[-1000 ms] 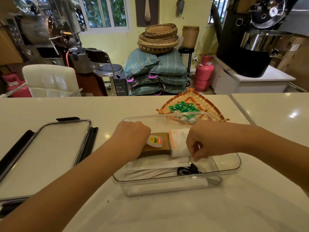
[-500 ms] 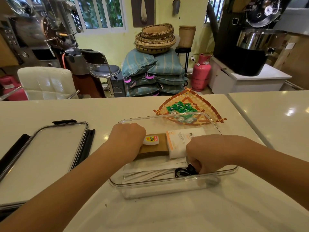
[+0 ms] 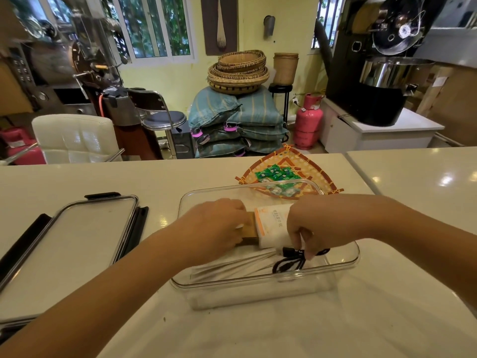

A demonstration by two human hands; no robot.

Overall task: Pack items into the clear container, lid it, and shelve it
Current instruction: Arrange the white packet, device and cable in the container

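Observation:
The clear container (image 3: 343,264) stands on the white counter in front of me. Inside lie a brown box (image 3: 249,227), a white packet with an orange edge (image 3: 271,226), white cloth (image 3: 232,267) and a coiled black cable (image 3: 287,264). My left hand (image 3: 216,223) rests closed over the left end of the brown box. My right hand (image 3: 312,228) is inside the container's right side, fingers pinched on the black cable. The container's lid (image 3: 72,244), clear with black clips, lies flat to the left.
A woven fan-shaped tray (image 3: 317,174) holding green sachets (image 3: 276,174) sits just behind the container. A counter seam runs at the right. Beyond the counter are a white chair (image 3: 74,138), a stool, stacked sacks, baskets, a pink gas cylinder and roasting machines.
My right hand moved from the white packet down to the black cable and pinched it. My left hand slid slightly right over the brown box, covering its sticker.

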